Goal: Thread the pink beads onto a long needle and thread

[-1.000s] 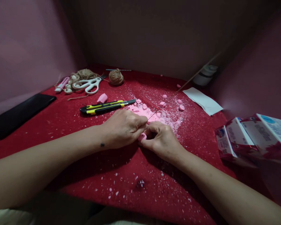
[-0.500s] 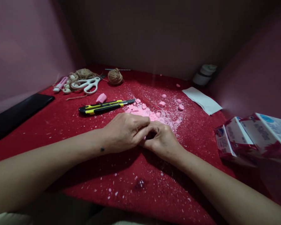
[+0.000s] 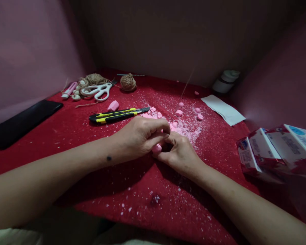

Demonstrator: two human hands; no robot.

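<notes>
A small rounded pink piece (image 3: pixel 156 148) shows at the fingertips of my right hand (image 3: pixel 180 149), whose thumb and fingers are closed around it. My left hand (image 3: pixel 145 136) is right against the right one, with its fingers pinched together. What the left fingers hold, if anything, is hidden. Just beyond the hands lies a heap of pink crumbs and powder (image 3: pixel 186 131). A black and yellow utility knife (image 3: pixel 114 116), its blade out, lies to the left of the heap. Next to it sits a larger pink chunk (image 3: pixel 113 105).
White scissors (image 3: pixel 99 91), beige twine (image 3: pixel 95 79) and a pink-handled cutter (image 3: pixel 70 89) lie at back left, near a twine ball (image 3: pixel 128 82). A black flat case (image 3: pixel 25 122) is left. Right are folded white paper (image 3: pixel 223 109), a white container (image 3: pixel 225 81) and boxes (image 3: pixel 283 149).
My left fingers have lifted and bent slightly upward, so more of the pink piece shows. The right hand keeps its hold. The view has shifted slightly.
</notes>
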